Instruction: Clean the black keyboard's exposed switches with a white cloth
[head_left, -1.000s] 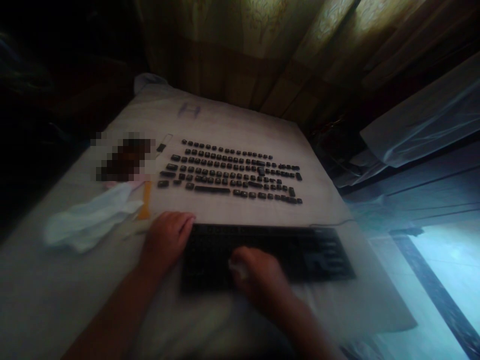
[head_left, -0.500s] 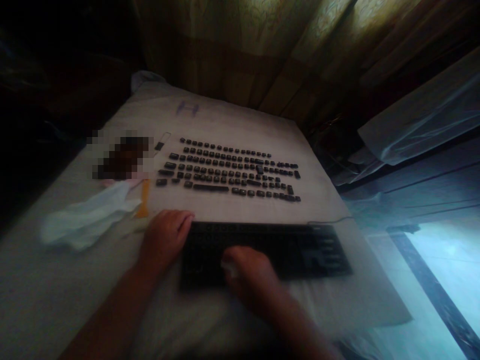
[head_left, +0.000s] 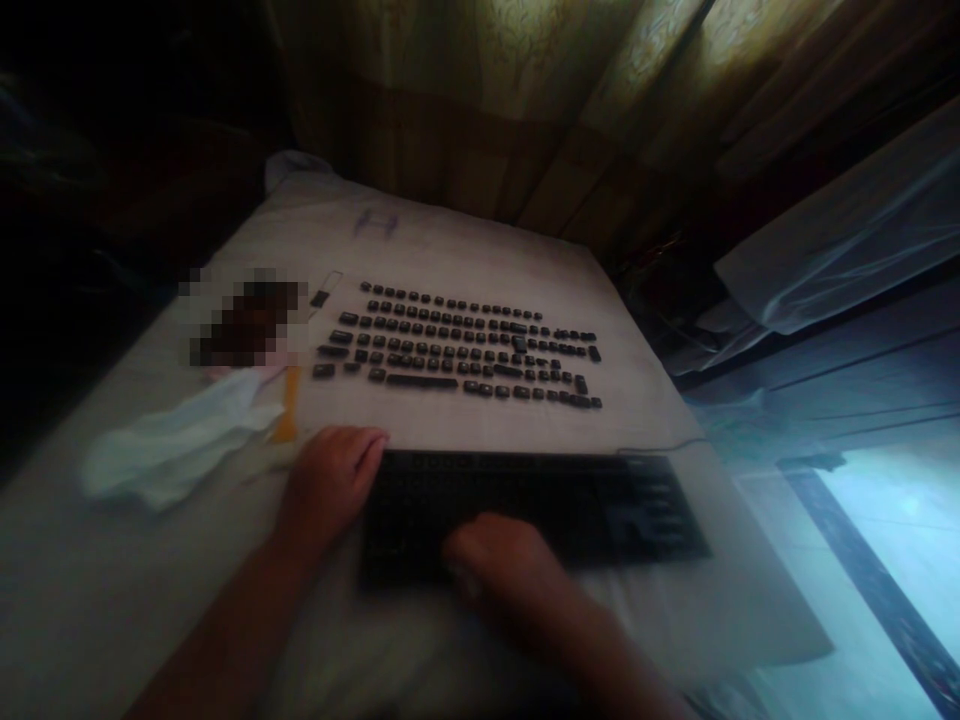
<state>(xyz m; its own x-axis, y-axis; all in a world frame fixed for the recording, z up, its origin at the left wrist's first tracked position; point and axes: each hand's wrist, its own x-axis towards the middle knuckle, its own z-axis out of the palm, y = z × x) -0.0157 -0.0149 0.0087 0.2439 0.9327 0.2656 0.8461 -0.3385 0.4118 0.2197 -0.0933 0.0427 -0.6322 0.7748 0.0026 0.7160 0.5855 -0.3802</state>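
Note:
A black keyboard frame (head_left: 600, 500), its keys stripped off, lies on a white cover (head_left: 465, 250) in dim light. Behind it the loose keycaps (head_left: 457, 345) are laid out in rows on the cover. My left hand (head_left: 330, 490) rests at the frame's left end with its fingers curled over the top corner, holding it. My right hand (head_left: 499, 565) is closed in a fist on the frame's lower middle. What it holds is hidden in this frame.
A crumpled white cloth (head_left: 172, 445) and an orange strip (head_left: 287, 405) lie left of my left hand. A dark, blurred-out object (head_left: 244, 320) sits behind them. A thin cable (head_left: 660, 447) leaves the frame's right end. Curtains hang behind; clear plastic sheeting (head_left: 840, 250) lies at the right.
My right hand slid a little left and toward me across the frame; the small white bit seen under its fingers earlier no longer shows. My left hand stayed put.

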